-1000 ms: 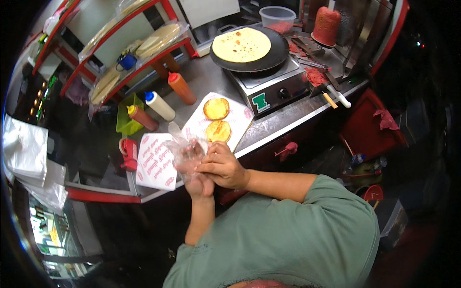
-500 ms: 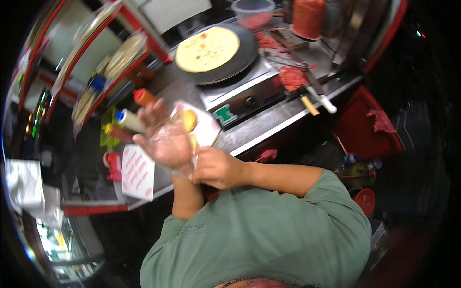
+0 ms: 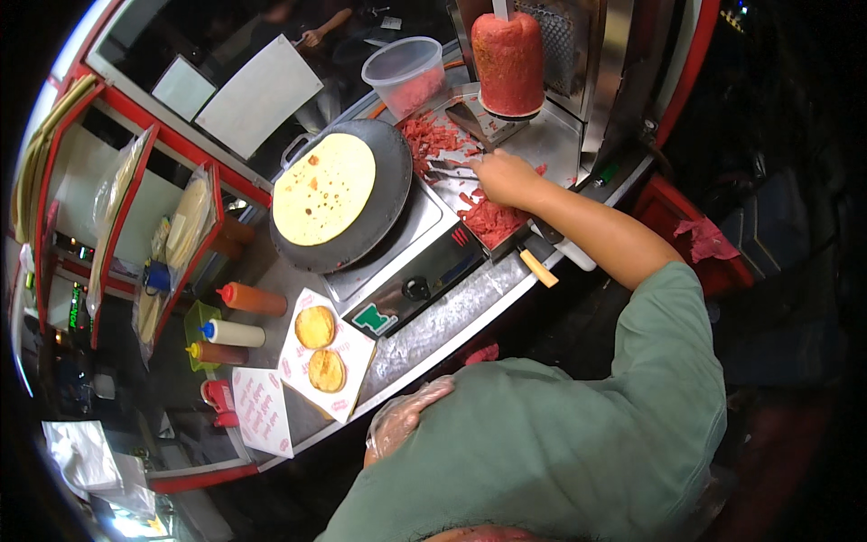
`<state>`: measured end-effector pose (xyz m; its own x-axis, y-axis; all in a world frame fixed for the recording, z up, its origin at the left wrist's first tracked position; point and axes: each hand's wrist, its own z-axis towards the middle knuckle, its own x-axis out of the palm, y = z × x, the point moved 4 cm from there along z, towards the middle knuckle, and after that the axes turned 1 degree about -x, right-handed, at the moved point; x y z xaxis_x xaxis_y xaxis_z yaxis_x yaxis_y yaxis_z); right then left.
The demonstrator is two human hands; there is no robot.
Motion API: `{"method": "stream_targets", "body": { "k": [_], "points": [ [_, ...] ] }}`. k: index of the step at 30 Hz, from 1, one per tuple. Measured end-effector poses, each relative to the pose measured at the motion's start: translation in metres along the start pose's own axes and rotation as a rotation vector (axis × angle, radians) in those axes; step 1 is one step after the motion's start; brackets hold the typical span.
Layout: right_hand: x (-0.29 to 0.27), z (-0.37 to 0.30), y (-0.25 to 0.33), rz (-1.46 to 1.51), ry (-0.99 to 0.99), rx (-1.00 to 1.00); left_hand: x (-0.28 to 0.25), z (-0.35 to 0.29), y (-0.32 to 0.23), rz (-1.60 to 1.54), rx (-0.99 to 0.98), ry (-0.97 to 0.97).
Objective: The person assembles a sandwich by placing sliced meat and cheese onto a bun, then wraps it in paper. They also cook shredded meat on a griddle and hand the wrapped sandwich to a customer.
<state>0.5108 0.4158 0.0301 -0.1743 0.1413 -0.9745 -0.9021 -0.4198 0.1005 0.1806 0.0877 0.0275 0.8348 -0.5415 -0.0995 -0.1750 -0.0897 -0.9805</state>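
My right hand [image 3: 508, 179] is closed around metal tongs [image 3: 449, 170] over the steel tray [image 3: 562, 149]. Reddish shaved meat [image 3: 492, 219] lies in heaps beside and below the tongs. Close to my chest is my left hand [image 3: 408, 417], in a clear plastic glove; its visible fingers look stretched out, with nothing seen in them, and my shirt hides part of it. Two toasted bun halves [image 3: 315, 327] rest on printed paper [image 3: 347, 405] on the counter. A flatbread [image 3: 325, 188] lies on the round black griddle [image 3: 395, 172].
A meat cone [image 3: 508, 63] stands on its spit behind the tray. Left of it is a clear tub [image 3: 404, 77] holding meat. Squeeze bottles [image 3: 237, 333] stand at the left, near racks of bagged flatbreads [image 3: 191, 217]. A yellow-handled tool [image 3: 539, 269] juts over the counter edge.
My right hand has left the left wrist, where it held the glove, and now grips the tongs at the tray. My gloved left hand has drawn down toward my chest.
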Motion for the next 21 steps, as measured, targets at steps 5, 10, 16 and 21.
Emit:
{"method": "stream_targets", "body": {
  "k": [5,10,16,21],
  "points": [
    [0.009,0.073,-0.038,0.375,-0.007,0.296,0.002,0.000,-0.011,-0.047,-0.070,-0.132],
    [0.071,0.137,-0.039,0.424,-0.066,0.301,0.009,0.025,-0.063,0.190,-0.048,-0.037],
    [0.042,0.121,0.022,0.006,-0.103,0.028,-0.022,-0.040,0.032,0.043,-0.072,-0.341],
    [-0.016,0.113,0.000,0.218,-0.149,0.127,-0.079,-0.137,0.116,-0.253,-0.004,-0.984]
  ]
}}
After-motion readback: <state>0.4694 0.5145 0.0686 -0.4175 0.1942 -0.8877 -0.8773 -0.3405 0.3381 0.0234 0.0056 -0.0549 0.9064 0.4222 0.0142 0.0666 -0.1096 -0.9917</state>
